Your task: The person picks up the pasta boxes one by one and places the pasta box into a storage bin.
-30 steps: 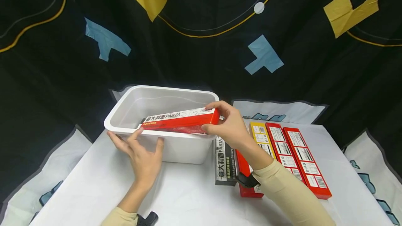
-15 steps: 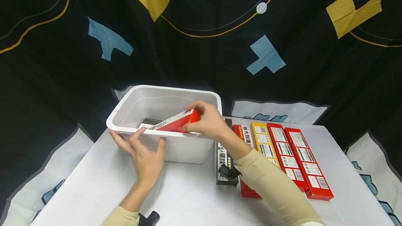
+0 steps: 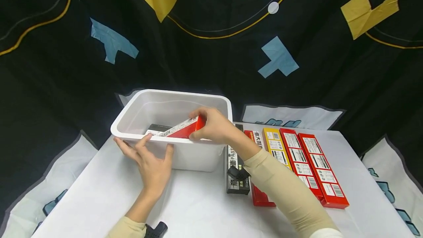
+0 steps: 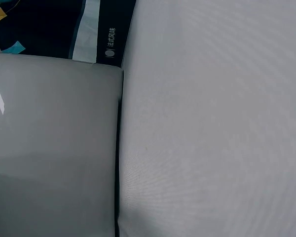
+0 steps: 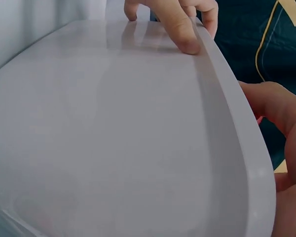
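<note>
My left hand (image 3: 150,168) holds the front rim of a white plastic bin (image 3: 198,155), thumb on the outer wall and a fingertip over the edge. In the right wrist view the thumb of that left hand (image 5: 175,27) presses the wall just under the rim. My right hand (image 3: 213,124) reaches into the bin and grips the right end of a red pasta box (image 3: 183,129) between thumb and fingers. The box tilts, its right end higher; its left end is hidden behind the front rim. A black box (image 3: 160,127) lies inside behind it.
Right of the bin on the white table (image 3: 205,208) lie a black pasta box (image 3: 238,186), a red one (image 3: 262,197) partly under my right forearm, a yellow one (image 3: 277,144) and two more red boxes (image 3: 299,157). A dark curtain (image 3: 211,65) hangs behind.
My right hand has moved left and down into the bin with the red pasta box, which sinks behind the front rim. My left hand stays on the rim.
</note>
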Motion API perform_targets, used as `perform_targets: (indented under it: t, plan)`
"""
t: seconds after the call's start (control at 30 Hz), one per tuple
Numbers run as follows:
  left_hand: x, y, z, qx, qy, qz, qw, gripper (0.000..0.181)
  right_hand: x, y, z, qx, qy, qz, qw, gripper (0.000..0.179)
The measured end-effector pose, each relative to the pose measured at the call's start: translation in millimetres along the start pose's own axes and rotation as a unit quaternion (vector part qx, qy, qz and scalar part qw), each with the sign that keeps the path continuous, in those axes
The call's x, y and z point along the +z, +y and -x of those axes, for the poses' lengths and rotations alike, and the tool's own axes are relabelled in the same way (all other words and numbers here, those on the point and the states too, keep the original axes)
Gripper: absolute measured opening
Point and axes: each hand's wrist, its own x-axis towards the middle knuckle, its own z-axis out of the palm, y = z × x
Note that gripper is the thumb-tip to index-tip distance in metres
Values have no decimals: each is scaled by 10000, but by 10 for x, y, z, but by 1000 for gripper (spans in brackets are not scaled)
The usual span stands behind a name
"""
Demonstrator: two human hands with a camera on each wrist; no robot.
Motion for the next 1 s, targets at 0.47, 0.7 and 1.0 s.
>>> perform_targets:
  t: [0.47,0.7,1.0]
  plan:
    - [11,3,26,157,171,-3,9997,60,-130,101,124,-360,439,-153,9983,55]
    - [15,42,-12,217,263,47,9994,58,-225,191,266,-578,817,-439,9940,56]
    - [43,-35,12,135,220,-5,9997,61,-278,326,500,-696,1041,-789,9890,64]
